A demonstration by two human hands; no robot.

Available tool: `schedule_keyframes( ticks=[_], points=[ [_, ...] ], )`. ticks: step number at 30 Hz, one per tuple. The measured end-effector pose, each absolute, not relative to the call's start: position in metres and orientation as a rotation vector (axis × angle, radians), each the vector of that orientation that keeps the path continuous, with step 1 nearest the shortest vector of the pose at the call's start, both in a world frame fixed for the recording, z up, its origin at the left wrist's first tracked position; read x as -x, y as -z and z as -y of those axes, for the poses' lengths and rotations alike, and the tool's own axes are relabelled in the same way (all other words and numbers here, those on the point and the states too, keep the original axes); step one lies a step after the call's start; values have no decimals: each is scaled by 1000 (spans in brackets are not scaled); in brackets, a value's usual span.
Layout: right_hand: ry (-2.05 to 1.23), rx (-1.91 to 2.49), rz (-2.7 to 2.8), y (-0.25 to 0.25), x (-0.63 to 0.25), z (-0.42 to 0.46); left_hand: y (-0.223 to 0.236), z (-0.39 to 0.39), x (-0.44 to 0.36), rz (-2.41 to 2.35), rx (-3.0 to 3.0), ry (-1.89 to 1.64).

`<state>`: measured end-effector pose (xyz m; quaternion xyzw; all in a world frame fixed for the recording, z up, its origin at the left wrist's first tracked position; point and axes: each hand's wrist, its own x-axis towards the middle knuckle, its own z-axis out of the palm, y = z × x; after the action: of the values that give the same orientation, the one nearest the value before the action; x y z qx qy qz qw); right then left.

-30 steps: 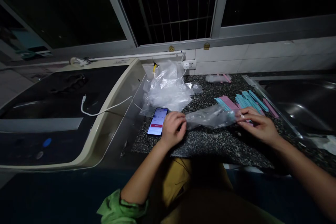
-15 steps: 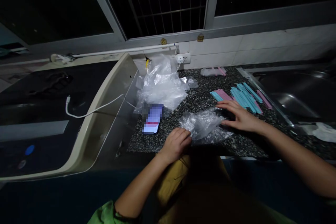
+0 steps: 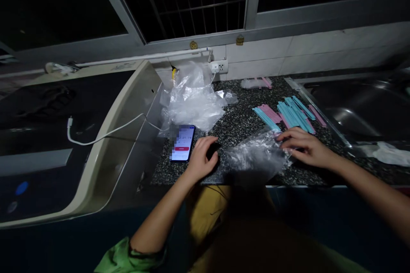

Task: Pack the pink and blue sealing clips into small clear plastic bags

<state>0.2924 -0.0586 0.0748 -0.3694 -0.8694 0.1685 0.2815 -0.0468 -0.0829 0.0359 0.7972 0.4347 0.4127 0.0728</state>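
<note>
My right hand (image 3: 304, 147) pinches the right edge of a crumpled clear plastic bag (image 3: 256, 155), which lies on the dark speckled countertop (image 3: 230, 126) in front of me. My left hand (image 3: 202, 158) is off the bag, to its left. Its fingers are curved with the thumb apart, and nothing shows in them. Just left of that hand lies a phone (image 3: 182, 145) with a lit screen. Beyond my right hand are loose thin blue strips (image 3: 291, 113) and pink strips (image 3: 270, 113), lying in overlapping bunches.
A heap of clear plastic bags (image 3: 195, 104) lies behind the phone. A small clear packet with pink strips (image 3: 256, 83) is near the wall. On the left stands a large cream-edged appliance (image 3: 118, 115) with a white cable (image 3: 109, 136) across it. A metal sink (image 3: 358, 111) is at right.
My left hand has let go of the bag and moved left towards the phone. My right hand has closed on the bag's right edge, and the bag lies more spread out. The view has shifted slightly.
</note>
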Motion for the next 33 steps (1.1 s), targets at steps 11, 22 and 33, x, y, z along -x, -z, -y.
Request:
schedule_keyframes(
  ticks=[11, 22, 33],
  points=[
    [-448, 1026, 1901, -104, -263, 32, -28, 71, 17, -1357, -1878, -1284],
    [-540, 1053, 2431, -76, -347, 46, -14, 69, -33, -1162, -2080, -821],
    [-469, 1179, 2420, -112, -339, 2, -18, 65, -58, -1411, -1792, -776]
  ],
)
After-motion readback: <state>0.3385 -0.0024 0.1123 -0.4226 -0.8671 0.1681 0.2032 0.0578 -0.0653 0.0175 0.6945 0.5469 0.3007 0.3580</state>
